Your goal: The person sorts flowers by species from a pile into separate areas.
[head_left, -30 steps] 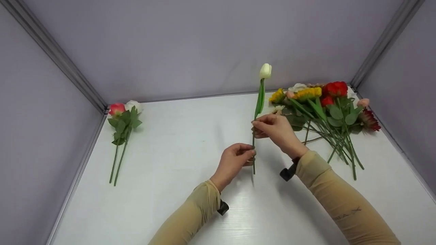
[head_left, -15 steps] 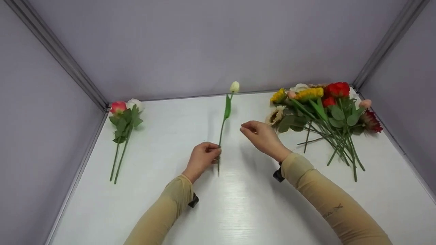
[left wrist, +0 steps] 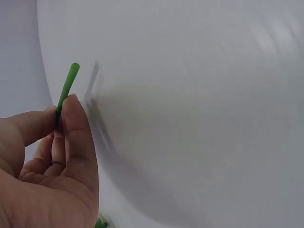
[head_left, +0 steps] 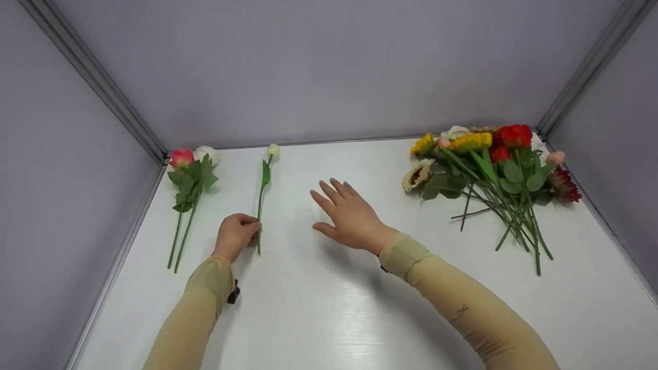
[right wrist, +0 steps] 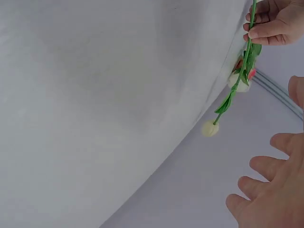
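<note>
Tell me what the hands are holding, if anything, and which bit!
The left hand pinches the pale tulip by the lower part of its stem. The right hand holds nothing.

Tabletop (head_left: 329, 329): a smooth white finish is seen, glossy where light is reflected, with fine streaks.
Walls (head_left: 329, 77): smooth, matt grey panelling is shown.
Corner posts (head_left: 95, 79): dull, grooved grey metal is seen.
Sleeves (head_left: 478, 303): thin, smooth cloth is softly creased.
Tulip stem (left wrist: 68, 86): smooth green plastic is shown.
Tulip head (right wrist: 210, 128): a matt, smooth skin is suggested, though the view is blurred.
Yellow blooms (head_left: 470, 143): ruffled, matt petals are seen.
</note>
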`<action>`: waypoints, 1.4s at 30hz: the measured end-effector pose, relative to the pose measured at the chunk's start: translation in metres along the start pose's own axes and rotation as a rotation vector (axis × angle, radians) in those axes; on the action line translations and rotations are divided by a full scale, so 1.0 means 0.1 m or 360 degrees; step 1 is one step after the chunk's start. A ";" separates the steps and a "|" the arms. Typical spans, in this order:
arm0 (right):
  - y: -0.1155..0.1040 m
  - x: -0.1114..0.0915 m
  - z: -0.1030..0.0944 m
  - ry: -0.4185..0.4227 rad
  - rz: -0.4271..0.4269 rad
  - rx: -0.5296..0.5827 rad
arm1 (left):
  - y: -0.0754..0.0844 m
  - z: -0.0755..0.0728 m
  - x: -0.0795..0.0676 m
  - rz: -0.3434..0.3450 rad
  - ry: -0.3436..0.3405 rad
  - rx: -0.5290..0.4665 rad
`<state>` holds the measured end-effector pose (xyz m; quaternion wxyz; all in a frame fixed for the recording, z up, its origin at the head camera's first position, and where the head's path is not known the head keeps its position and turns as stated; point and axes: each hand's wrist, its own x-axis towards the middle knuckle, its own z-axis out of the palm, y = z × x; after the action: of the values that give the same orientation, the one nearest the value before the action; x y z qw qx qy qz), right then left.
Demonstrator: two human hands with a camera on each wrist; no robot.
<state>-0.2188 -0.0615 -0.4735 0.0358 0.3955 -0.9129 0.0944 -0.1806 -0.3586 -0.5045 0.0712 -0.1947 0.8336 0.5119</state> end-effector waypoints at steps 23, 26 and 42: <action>-0.11 0.10 0.24 -0.0189 0.0025 -0.0071 | -0.10 -0.04 -0.02 0.0283 0.0196 0.0541; -0.06 0.07 0.24 -0.0204 0.0045 -0.0060 | -0.10 -0.01 -0.01 0.0280 0.0191 0.0535; 0.10 0.01 0.19 -0.0195 0.0123 -0.0040 | -0.05 0.03 0.02 0.0288 0.0126 0.0537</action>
<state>-0.2263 -0.0596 -0.4930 -0.0188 0.3645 -0.9291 0.0597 -0.1801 -0.3584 -0.5108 0.0235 -0.1242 0.9239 0.3612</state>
